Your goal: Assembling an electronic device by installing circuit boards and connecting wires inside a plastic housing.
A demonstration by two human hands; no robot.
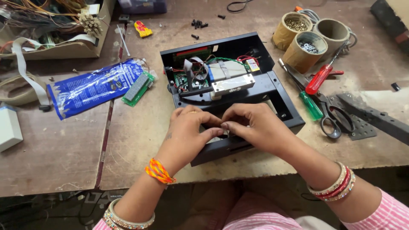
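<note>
An open black metal device case (279, 96) lies on the wooden table, with a green circuit board (187, 79), coloured wires and a silver metal bar (232, 83) inside. My left hand (187, 130) and my right hand (251, 125) meet over the case's near front edge, fingertips pinched together on something small that the fingers hide. Both wrists carry bangles, and an orange thread band is on the left one.
A blue plastic bag (91, 87) and a loose green display board (137, 88) lie to the left. To the right are scissors (328, 108), a red-handled screwdriver (319, 79), a green-handled one (310, 105) and three cardboard tubes of screws (304, 49). A box of wires (55, 25) sits far left.
</note>
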